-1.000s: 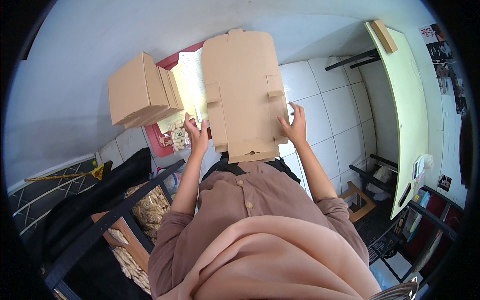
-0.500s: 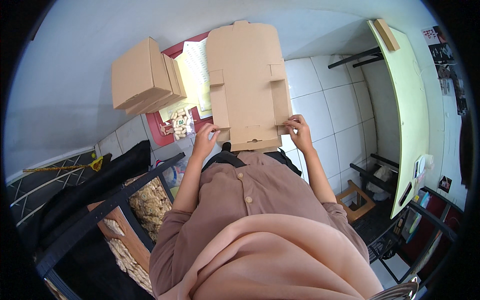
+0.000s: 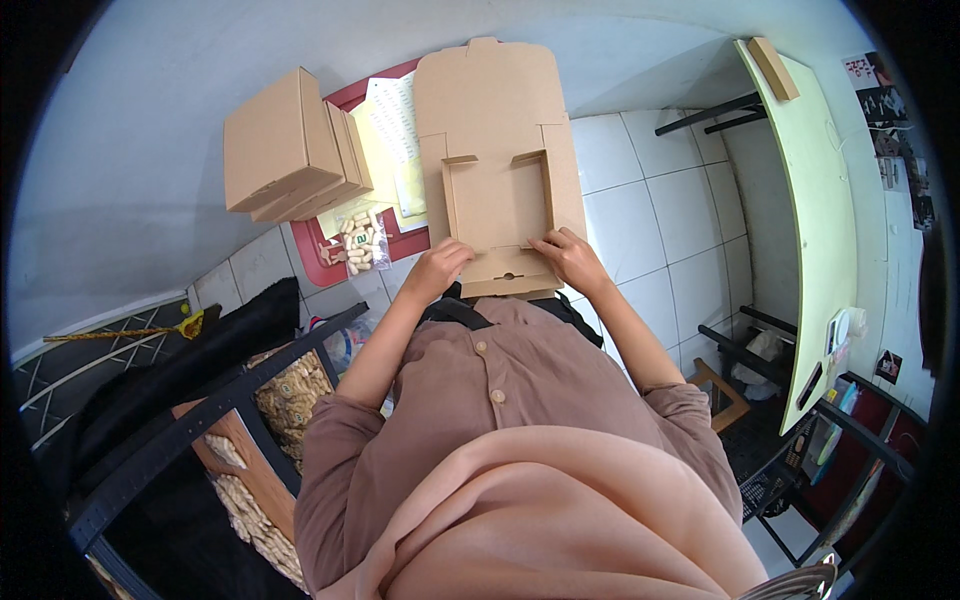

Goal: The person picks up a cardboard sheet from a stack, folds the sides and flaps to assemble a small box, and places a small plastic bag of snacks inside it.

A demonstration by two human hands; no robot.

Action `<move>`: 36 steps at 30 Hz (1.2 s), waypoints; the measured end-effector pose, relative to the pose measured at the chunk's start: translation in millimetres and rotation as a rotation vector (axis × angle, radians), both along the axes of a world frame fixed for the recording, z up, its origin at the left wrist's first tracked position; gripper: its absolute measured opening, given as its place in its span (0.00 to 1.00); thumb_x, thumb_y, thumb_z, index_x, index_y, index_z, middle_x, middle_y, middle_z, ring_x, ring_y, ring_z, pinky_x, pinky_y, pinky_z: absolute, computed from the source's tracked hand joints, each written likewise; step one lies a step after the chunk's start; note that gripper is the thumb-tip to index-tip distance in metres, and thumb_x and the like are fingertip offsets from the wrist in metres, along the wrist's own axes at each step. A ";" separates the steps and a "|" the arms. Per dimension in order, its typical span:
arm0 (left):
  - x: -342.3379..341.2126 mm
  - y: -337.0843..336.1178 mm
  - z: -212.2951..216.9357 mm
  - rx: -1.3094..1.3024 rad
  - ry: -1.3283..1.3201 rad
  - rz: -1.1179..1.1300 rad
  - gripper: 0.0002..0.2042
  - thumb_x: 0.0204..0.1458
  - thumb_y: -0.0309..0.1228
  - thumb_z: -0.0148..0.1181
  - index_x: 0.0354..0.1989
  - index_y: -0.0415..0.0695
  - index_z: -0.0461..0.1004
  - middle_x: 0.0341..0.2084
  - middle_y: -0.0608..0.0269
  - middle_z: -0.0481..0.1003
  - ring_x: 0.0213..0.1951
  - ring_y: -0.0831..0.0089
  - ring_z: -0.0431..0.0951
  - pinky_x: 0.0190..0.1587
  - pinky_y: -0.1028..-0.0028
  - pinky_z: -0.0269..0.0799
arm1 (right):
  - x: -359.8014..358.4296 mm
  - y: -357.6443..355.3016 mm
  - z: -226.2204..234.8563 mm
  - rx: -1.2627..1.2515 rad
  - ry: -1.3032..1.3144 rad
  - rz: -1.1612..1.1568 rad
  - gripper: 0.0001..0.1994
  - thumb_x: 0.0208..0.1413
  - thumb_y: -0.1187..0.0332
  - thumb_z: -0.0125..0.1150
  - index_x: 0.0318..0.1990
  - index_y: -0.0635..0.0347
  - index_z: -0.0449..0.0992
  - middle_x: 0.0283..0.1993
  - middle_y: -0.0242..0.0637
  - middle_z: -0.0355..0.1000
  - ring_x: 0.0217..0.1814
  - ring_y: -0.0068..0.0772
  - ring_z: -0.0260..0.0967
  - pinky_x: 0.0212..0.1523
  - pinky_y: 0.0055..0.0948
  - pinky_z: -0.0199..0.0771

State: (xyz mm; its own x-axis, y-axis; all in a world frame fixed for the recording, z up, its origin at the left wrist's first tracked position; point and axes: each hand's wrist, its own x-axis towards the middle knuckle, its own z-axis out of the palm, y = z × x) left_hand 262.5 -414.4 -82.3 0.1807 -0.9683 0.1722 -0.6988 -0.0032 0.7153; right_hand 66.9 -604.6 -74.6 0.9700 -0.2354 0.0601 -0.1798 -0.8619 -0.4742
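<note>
brown cardboard box lies half-folded just before the person's shirt. left hand and right hand, fingers nearly closed, pinch its near corner flaps; bending both evenly along the creases should keep the walls square.

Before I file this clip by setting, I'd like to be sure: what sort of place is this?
Probably a small indoor workroom, perhaps in a home: stacked cardboard boxes and a partly folded carton, a white tiled floor, and a pale table on black legs.
</note>
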 end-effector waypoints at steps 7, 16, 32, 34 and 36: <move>8.8 1.3 1.8 0.009 -0.044 -0.202 0.15 0.37 0.19 0.53 0.38 0.37 0.70 0.40 0.57 0.72 0.44 0.61 0.70 0.46 0.69 0.68 | -6.2 -13.0 -8.9 -0.007 0.114 0.124 0.27 0.40 0.77 0.53 0.54 0.59 0.60 0.39 0.39 0.65 0.41 0.38 0.64 0.42 0.33 0.68; 4.8 3.4 9.5 0.049 -0.073 -0.280 0.36 0.30 0.15 0.56 0.56 0.43 0.56 0.54 0.57 0.60 0.52 0.58 0.62 0.54 0.67 0.61 | -9.7 -7.9 -1.6 -0.005 0.110 0.237 0.39 0.36 0.75 0.58 0.61 0.60 0.48 0.57 0.44 0.53 0.51 0.44 0.59 0.51 0.34 0.62; -7.5 0.0 -19.9 -0.132 0.162 0.063 0.36 0.48 0.18 0.51 0.61 0.46 0.34 0.57 0.44 0.52 0.53 0.55 0.62 0.48 0.68 0.66 | 2.2 -1.6 -0.1 0.333 0.118 -0.219 0.32 0.52 0.62 0.52 0.62 0.58 0.45 0.41 0.49 0.68 0.42 0.52 0.65 0.44 0.39 0.65; -5.6 -2.0 -18.4 -0.101 0.097 0.030 0.38 0.48 0.17 0.48 0.60 0.47 0.28 0.58 0.42 0.49 0.53 0.54 0.63 0.47 0.69 0.67 | 3.1 -1.9 -0.9 0.353 0.045 -0.212 0.32 0.52 0.62 0.51 0.62 0.57 0.44 0.44 0.49 0.66 0.43 0.53 0.65 0.44 0.39 0.66; -8.3 -3.8 -16.1 -0.124 0.215 0.106 0.35 0.47 0.17 0.48 0.60 0.43 0.33 0.58 0.42 0.48 0.55 0.51 0.60 0.54 0.66 0.59 | 5.8 -1.0 1.7 0.373 -0.114 -0.191 0.32 0.53 0.63 0.51 0.62 0.55 0.44 0.48 0.49 0.64 0.46 0.52 0.65 0.45 0.39 0.67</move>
State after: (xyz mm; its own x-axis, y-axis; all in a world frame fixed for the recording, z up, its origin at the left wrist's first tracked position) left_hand 254.2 -418.2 -98.4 0.3248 -0.9161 0.2350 -0.5311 0.0290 0.8468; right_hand 72.7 -605.6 -72.9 0.8990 -0.4360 0.0411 -0.2479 -0.5841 -0.7729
